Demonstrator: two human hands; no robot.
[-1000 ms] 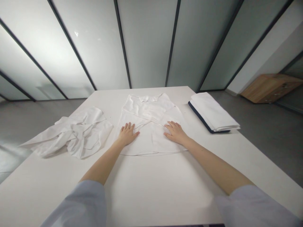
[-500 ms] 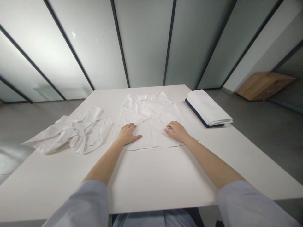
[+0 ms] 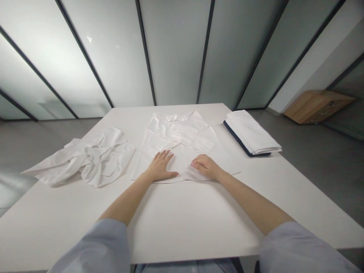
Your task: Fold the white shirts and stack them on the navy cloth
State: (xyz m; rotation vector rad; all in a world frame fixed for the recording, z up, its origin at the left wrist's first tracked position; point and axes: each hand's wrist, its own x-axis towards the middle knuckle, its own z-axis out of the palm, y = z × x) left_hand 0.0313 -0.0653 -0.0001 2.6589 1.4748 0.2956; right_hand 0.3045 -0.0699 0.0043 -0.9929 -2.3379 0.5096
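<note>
A white long-sleeved shirt (image 3: 182,132) lies spread out on the white table, its collar at the far end and its sleeves folded across the body. My left hand (image 3: 161,167) rests flat near the hem with fingers spread, holding nothing. On the hem's right side, my right hand (image 3: 206,167) touches the fabric with its fingers loosely bent; no cloth shows gripped in it. Left of the shirt lies a crumpled heap of white cloth (image 3: 96,157).
At the right edge of the white table (image 3: 193,223) sits a folded stack, white cloth (image 3: 251,131) on top of dark navy cloth (image 3: 239,140). Frosted glass panels (image 3: 173,53) stand behind the table. A wooden cabinet (image 3: 317,106) is on the floor at far right.
Both hands have slid nearer to me, toward the hem, and a little closer together. My left fingers have spread wider. The shirt keeps its layout.
</note>
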